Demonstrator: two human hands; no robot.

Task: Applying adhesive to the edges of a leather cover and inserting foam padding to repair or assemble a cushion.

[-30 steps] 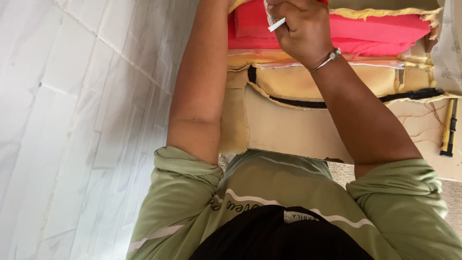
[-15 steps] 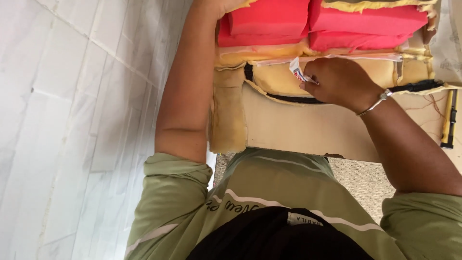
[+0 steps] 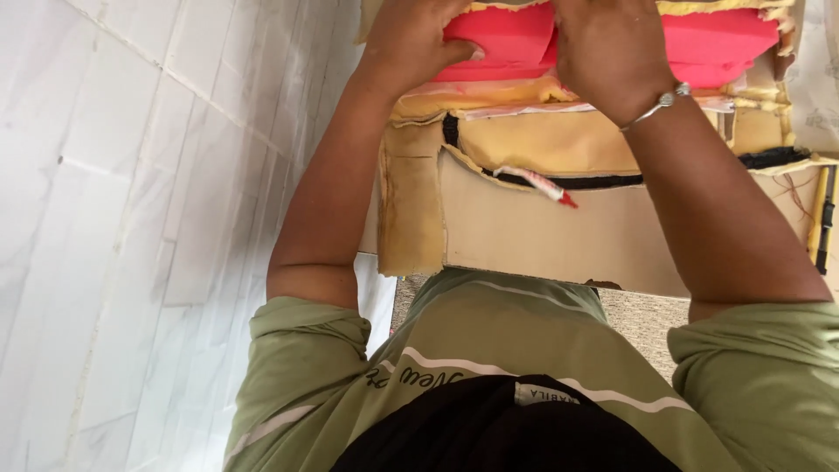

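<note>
Bright red foam block point(image 3: 612, 39) at 12 o'clock of frame, top edge cut off by the picture. Smooth, flat face, set into a torn yellow foam frame point(image 3: 524, 140) with ragged edges. Long axis running 9 to 3 o'clock, across the view; a seam or split near the middle, partly hidden by the hands.

Left hand point(image 3: 415, 39) pressed flat on the block's 9 o'clock end, thumb spread over the red face, fingers curled over the far edge; grasping or only pressing, cannot tell. Right hand point(image 3: 612, 52) palm-down on the block's middle, fingers out of sight over the top, closure not readable either. Silver bracelet point(image 3: 660, 103) at the right wrist.

White-and-red marker point(image 3: 540, 184) lying loose at 6 o'clock of the block, on the black slit of the tan panel point(image 3: 559, 240), red tip aimed toward 4 o'clock, touched by neither hand. White marble floor point(image 3: 131, 218) at 9 o'clock.
</note>
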